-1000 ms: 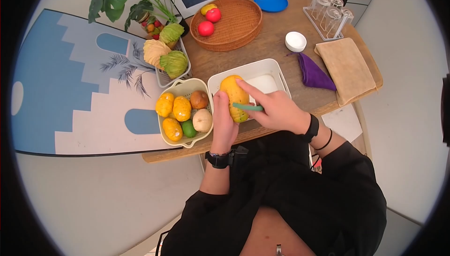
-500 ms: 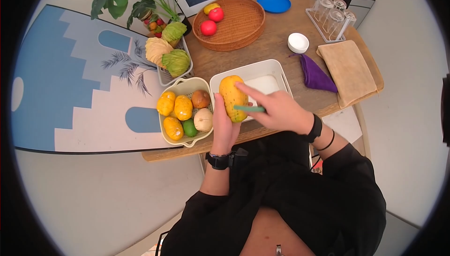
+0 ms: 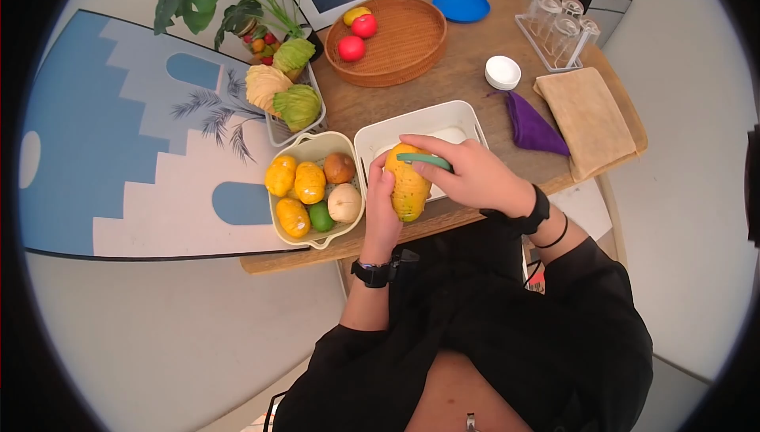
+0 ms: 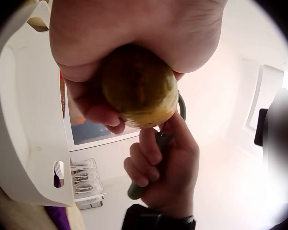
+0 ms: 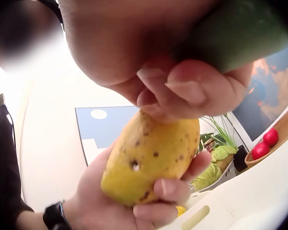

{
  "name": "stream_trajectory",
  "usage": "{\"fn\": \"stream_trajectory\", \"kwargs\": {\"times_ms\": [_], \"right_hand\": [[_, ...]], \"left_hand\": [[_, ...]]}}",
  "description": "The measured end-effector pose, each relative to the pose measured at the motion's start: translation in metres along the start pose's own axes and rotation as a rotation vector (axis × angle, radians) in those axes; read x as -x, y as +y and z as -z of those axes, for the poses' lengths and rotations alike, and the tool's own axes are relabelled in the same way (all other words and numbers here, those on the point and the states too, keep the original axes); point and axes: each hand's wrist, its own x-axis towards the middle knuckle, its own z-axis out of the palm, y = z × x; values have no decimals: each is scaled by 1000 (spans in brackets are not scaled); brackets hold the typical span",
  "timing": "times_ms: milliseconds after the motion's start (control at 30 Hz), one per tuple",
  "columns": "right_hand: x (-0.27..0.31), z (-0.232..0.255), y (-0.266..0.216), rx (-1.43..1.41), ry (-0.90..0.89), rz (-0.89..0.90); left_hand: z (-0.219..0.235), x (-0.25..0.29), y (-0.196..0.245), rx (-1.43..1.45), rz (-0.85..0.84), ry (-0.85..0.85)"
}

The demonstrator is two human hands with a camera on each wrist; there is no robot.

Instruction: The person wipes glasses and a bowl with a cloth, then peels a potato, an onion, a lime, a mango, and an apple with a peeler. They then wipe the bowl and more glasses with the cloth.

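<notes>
My left hand (image 3: 381,217) holds a yellow papaya (image 3: 410,193) with dark spots and a greenish end, fingers wrapped round its side in the right wrist view. In my right hand (image 3: 487,180) is a green peeler (image 3: 427,161), its handle (image 4: 137,190) gripped by the curled fingers in the left wrist view. The peeler's head lies at the papaya's far end, and the right fingertips are right at the skin. Below both hands stands a white bin (image 3: 477,127); the hands and papaya hide part of it.
Left of the bin, a cream basket (image 3: 315,144) holds several yellow fruits, a green one, a brown one and a pale one. Behind are a wicker tray (image 3: 400,40) and a blue plate (image 3: 461,6). A white bowl (image 3: 503,73), purple cloth (image 3: 534,125) and glasses (image 3: 554,20) stand right.
The papaya has come slightly down and right toward the body. The right hand with the peeler has shifted up to the papaya's far end, and the peeler has turned.
</notes>
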Motion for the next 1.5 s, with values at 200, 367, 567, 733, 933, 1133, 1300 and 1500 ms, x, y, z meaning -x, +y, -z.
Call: {"fn": "stream_trajectory", "kwargs": {"times_ms": [200, 367, 567, 733, 933, 1133, 1300, 1500], "right_hand": [[-7, 18, -8, -212, -110, -144], [-6, 19, -4, -218, -145, -213], [17, 3, -12, 83, -88, -23], [32, -26, -1, 312, 0, 171], [25, -14, -3, 229, 33, 142], [-3, 7, 4, -15, 18, -20], [-11, 12, 11, -212, -61, -130], [18, 3, -9, 35, -69, -25]], "left_hand": [[7, 9, 0, 5, -55, -185], [11, 2, -10, -137, -140, -173], [-14, 0, 5, 126, 64, 4], [-16, 1, 17, 301, 211, 63], [-18, -2, 15, 261, 146, 43], [-11, -1, 5, 53, -10, -4], [-2, 2, -5, -13, 6, -90], [-15, 2, 5, 269, 100, 25]]}}
